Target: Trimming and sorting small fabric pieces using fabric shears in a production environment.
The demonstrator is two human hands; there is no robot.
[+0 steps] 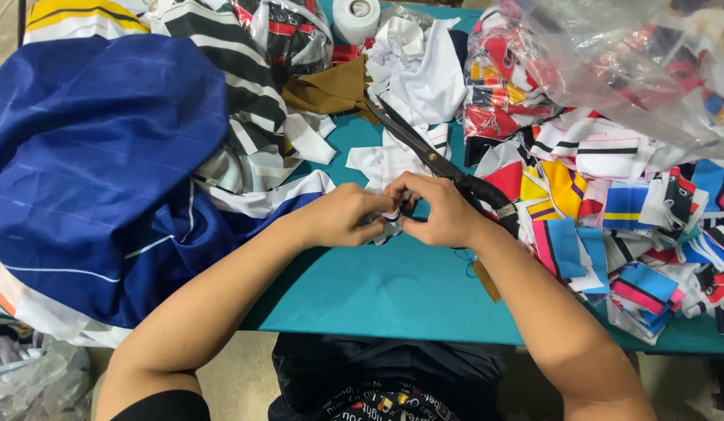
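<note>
Both hands meet on the teal table [393,296]. The left hand [342,218] and the right hand [444,210] pinch one small white cloth piece [391,216] between them, just beside the big black scissors [424,152]. Right of the scissors, many cut colorful pieces [611,234] lie piled. A clear plastic bag [611,62] behind them holds more scraps. Left of the scissors lies big blue fabric [97,171], seemingly uncut.

Both hands pinch a soft white cloth scrap [391,219]; just beyond lie dull metal scissors [424,152], and under them a smooth matt teal tabletop [393,292].
</note>
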